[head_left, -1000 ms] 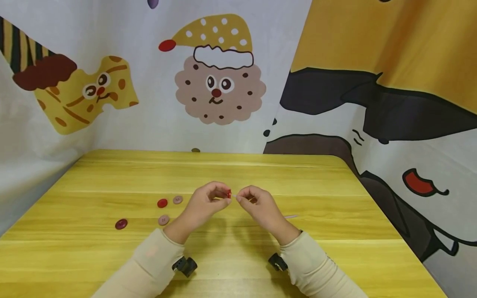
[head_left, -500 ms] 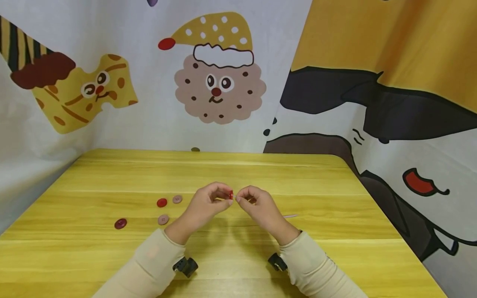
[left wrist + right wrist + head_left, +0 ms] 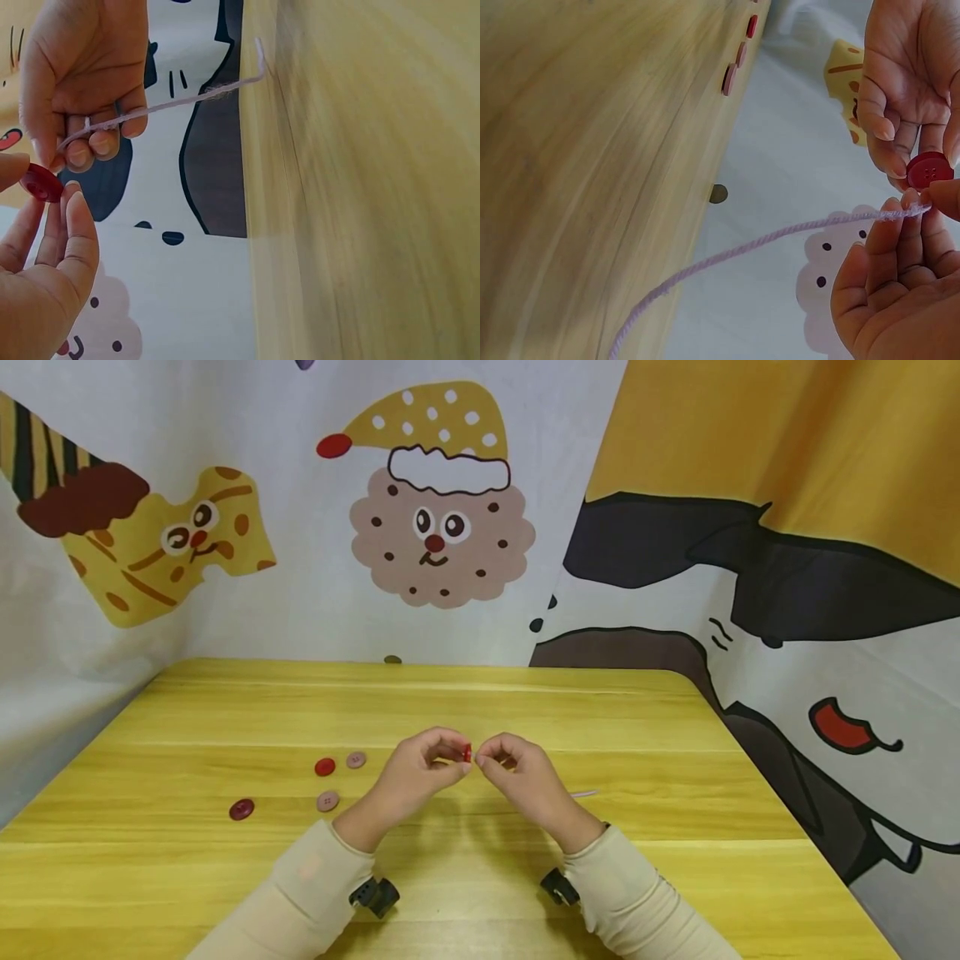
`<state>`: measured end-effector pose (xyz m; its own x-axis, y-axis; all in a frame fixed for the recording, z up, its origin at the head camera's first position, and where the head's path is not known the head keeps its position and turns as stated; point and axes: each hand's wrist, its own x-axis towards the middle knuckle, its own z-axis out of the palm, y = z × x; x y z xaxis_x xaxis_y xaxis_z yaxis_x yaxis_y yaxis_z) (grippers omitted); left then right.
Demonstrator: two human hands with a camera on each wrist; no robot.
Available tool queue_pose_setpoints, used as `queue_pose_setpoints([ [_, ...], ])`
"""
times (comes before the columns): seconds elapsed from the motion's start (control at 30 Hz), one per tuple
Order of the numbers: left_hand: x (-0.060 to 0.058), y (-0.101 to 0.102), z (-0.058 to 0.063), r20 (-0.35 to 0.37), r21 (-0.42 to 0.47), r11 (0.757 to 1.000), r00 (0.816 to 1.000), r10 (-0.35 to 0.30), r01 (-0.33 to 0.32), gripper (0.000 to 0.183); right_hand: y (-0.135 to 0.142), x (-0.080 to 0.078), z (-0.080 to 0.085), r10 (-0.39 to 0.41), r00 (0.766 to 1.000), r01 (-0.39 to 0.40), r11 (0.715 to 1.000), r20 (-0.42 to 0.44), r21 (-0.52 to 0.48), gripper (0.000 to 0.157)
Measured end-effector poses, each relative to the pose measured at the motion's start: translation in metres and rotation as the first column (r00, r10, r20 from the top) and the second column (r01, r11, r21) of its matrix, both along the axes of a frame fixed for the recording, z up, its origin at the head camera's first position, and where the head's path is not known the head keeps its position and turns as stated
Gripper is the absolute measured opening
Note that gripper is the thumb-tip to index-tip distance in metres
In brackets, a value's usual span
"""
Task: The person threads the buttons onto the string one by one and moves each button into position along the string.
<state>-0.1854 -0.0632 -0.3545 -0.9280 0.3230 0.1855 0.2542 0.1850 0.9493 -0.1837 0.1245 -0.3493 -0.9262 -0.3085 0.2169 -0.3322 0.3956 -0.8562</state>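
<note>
Between the thumb and fingers of my left hand [image 3: 416, 770] a red button [image 3: 930, 171] is pinched by its edge, its small holes showing in the right wrist view. My right hand [image 3: 525, 774] pinches a pale purple yarn [image 3: 735, 251] close to its end. The two hands face each other above the table, and the yarn's tip is right beside the button. Whether the tip touches a hole is hidden by the fingers. In the left wrist view the rest of the yarn [image 3: 180, 103] trails away from the right hand.
On the wooden table [image 3: 480, 877], left of the hands, lie a red button [image 3: 325, 767], a dark red button [image 3: 242, 809], and two dusty pink buttons, one farther back [image 3: 356, 760] and one nearer [image 3: 327, 801]. A printed curtain [image 3: 300, 627] hangs behind the table.
My left hand has shifted slightly right with the button, and the gap between it and the right hand has narrowed. The right hand keeps its pinch on the yarn.
</note>
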Motion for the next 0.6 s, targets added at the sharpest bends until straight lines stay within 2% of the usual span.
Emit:
queue_pose_setpoints([
  [0.27, 0.0008, -0.0003, 0.0009, -0.006, -0.002, 1.0, 1.0, 0.009, -0.01, 0.026, 0.0012, -0.0004, -0.0003, 0.014, 1.0, -0.014, 1.0, 0.004, 0.019, 0.01],
  [0.6, 0.0013, -0.0005, 0.0002, -0.013, -0.006, 1.0, 1.0, -0.012, 0.012, 0.025, 0.0018, -0.0014, -0.0006, 0.026, 1.0, -0.026, 0.999, 0.0, 0.034, 0.01],
])
